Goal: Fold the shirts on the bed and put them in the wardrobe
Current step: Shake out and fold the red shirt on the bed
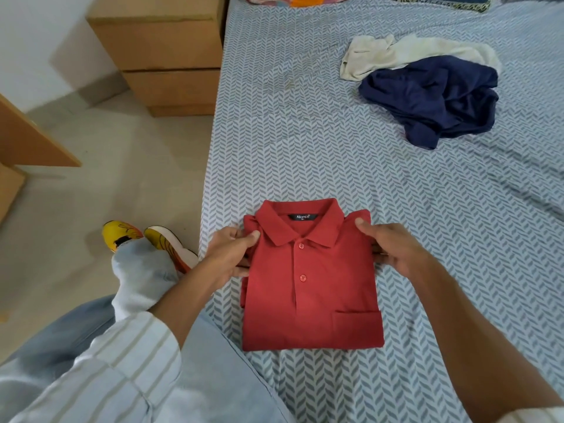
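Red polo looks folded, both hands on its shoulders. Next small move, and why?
Probably lift the red polo off the bed: it lies folded, and the left hand and right hand already pinch its shoulders. The navy shirt and white shirt lie unfolded.

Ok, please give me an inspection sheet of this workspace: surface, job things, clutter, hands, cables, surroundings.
Surface: bed with a herringbone sheet, slightly wrinkled.
Job's things: red polo shirt folded flat, collar up; navy shirt and white shirt crumpled, unfolded, overlapping.
Clutter: colourful cloth at the far edge of the bed.
Hands: left hand pinches the polo's left shoulder edge; right hand holds the right shoulder edge.
Cables: nothing seen.
Surroundings: wooden drawer unit beside the bed; yellow shoes on the person's feet; wardrobe not in view.
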